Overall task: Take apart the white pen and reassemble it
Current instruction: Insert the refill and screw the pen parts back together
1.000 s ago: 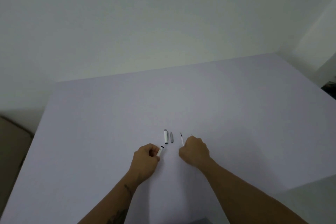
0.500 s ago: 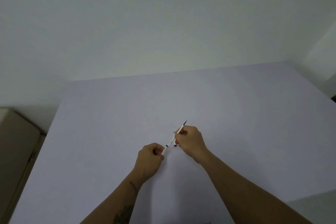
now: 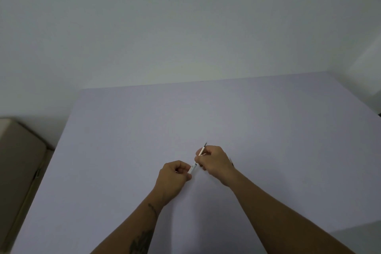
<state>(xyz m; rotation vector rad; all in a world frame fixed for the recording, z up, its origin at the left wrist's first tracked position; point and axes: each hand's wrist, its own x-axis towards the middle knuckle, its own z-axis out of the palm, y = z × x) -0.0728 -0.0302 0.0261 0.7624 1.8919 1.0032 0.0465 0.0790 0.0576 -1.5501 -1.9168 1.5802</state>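
My left hand [image 3: 174, 176] grips the white pen barrel [image 3: 192, 169], whose open end points up and right. My right hand [image 3: 214, 162] pinches the thin white refill [image 3: 203, 149], its dark tip sticking out beyond the fingers. The refill's lower end meets the barrel's mouth between the two hands. A small pen part [image 3: 231, 161] peeks out on the table just right of my right hand. The other loose pen parts are hidden behind my hands.
The work happens over a pale lilac table [image 3: 268, 130] that reaches back to a plain white wall. A beige box-like object [image 3: 18, 161] stands off the table's left edge.
My right hand picked up the refill from the table and brought it to the barrel in my left hand. The refill now sits deeper toward the barrel. The camera has tilted.
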